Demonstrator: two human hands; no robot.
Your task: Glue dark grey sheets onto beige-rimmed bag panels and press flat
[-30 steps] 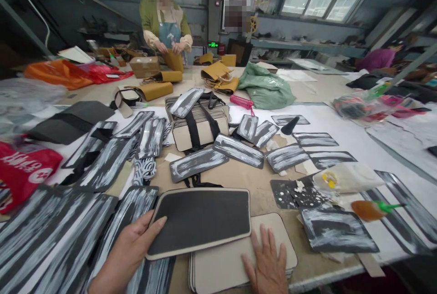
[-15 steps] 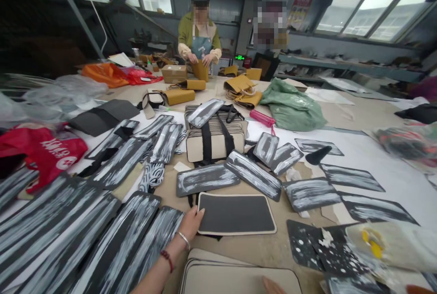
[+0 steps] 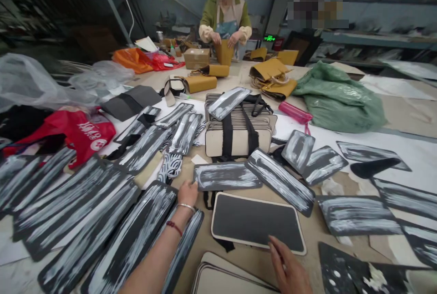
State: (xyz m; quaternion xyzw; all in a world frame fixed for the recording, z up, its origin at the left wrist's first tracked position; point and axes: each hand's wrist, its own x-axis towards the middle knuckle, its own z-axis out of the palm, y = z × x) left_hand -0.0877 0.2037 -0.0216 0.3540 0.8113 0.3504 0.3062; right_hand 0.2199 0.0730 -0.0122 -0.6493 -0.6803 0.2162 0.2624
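Note:
My left hand (image 3: pixel 188 193) is at the lower left corner of a grey panel streaked with white (image 3: pixel 227 176), its fingers closed on that corner. A dark panel with a cream border (image 3: pixel 257 221) lies flat on the table, tilted slightly. At its lower edge is my right hand (image 3: pixel 285 262), fingers apart, with nothing seen in it. Below lies a stack of cream panels (image 3: pixel 227 278), partly out of view. Behind, cream panels (image 3: pixel 218 143) stand in a row with black straps over them.
Many streaked grey panels (image 3: pixel 133 235) cover the left side; more (image 3: pixel 358 215) lie at the right. A green bag (image 3: pixel 341 98), a red bag (image 3: pixel 92 132) and tan pieces (image 3: pixel 201 83) sit farther back. A person (image 3: pixel 225 16) handles a tan piece across the table.
My left hand has left the cream-bordered panel and moved up to the streaked panel. My right hand has come up from the cream stack to the bordered panel. The view has shifted.

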